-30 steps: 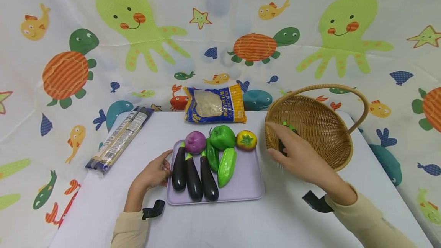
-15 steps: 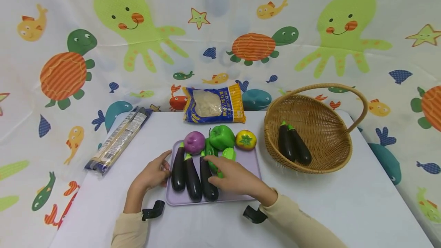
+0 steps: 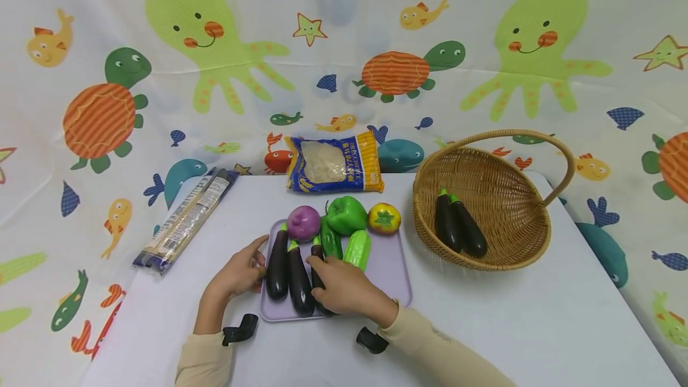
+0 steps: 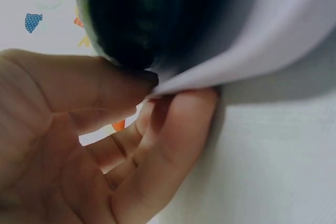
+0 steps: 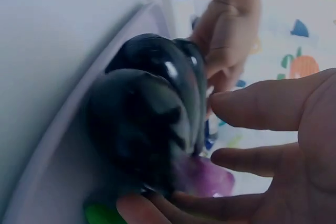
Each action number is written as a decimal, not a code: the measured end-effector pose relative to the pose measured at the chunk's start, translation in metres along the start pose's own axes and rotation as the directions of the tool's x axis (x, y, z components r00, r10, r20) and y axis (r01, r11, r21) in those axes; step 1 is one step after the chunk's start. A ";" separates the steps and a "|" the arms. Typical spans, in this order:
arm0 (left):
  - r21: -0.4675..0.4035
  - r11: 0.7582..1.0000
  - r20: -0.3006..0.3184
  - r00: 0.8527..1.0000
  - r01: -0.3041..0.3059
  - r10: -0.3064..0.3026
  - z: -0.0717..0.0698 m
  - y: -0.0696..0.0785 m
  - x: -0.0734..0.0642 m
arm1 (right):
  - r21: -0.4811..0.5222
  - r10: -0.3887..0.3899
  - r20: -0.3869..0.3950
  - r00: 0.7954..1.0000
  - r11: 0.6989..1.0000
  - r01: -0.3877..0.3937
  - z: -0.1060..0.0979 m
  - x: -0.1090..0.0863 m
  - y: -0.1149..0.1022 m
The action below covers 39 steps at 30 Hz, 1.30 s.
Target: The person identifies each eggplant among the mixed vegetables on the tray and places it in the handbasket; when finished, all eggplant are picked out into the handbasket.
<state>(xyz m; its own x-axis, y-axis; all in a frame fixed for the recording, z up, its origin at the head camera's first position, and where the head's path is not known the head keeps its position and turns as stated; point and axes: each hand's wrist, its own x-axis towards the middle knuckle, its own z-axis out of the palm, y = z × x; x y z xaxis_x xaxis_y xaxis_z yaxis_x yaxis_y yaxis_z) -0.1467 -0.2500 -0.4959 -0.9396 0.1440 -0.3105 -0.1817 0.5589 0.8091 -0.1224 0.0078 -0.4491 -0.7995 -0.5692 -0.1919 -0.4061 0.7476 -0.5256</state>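
Printed cloth (image 3: 344, 34) with sea creatures stands behind a white-covered table (image 3: 543, 315). Largest on the table is the wicker basket (image 3: 505, 196), at the right, tipped toward the viewer; it holds two dark eggplants (image 3: 469, 229) lying side by side. Next comes the lilac tray (image 3: 384, 276), bearing three more eggplants: the left one (image 3: 276, 264), the middle one (image 3: 299, 279) and the right one (image 3: 317, 279). Behind the tray stands one blue-and-yellow bag (image 3: 333, 163); one long narrow packet (image 3: 185, 220) lies at the left.

Of the person's two hands, the right hand (image 3: 344, 285) is over the right one, thumb and fingers spread apart around it; whether they touch it, I cannot tell. The left hand (image 3: 236, 270) pinches the tray's left rim, thumb above, finger beneath.

The smaller vegetables on the tray come one of each: light-green gourd (image 3: 357, 249), green bell pepper (image 3: 346, 215), purple bulb (image 3: 303, 223), yellow-and-red fruit (image 3: 384, 218) at the far right corner, and slim green pepper (image 3: 330, 242).

Smallest is the lettering: "ORECCHIETTE" runs vertically on the bag beside larger characters; the packet's print is too tiny to read.
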 end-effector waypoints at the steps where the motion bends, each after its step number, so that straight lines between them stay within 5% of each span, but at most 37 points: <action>1: 0.002 1.000 0.001 1.000 0.001 -0.001 0.000 0.000 0.000 | -0.008 0.008 0.000 1.000 1.000 -0.008 0.002 0.000 0.000; 39: 0.007 1.000 0.011 1.000 -0.029 0.028 -0.001 0.000 0.000 | 0.066 0.033 -0.026 0.999 0.997 -0.031 0.014 0.006 0.006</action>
<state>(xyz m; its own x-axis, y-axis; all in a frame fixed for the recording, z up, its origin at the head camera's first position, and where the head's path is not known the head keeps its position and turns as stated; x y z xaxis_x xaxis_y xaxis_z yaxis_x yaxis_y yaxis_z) -0.1467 -0.2510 -0.4954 -0.9411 0.1690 -0.2930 -0.1528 0.5604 0.8140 -0.1235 0.0042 -0.4647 -0.8235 -0.5354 -0.1878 -0.3509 0.7407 -0.5728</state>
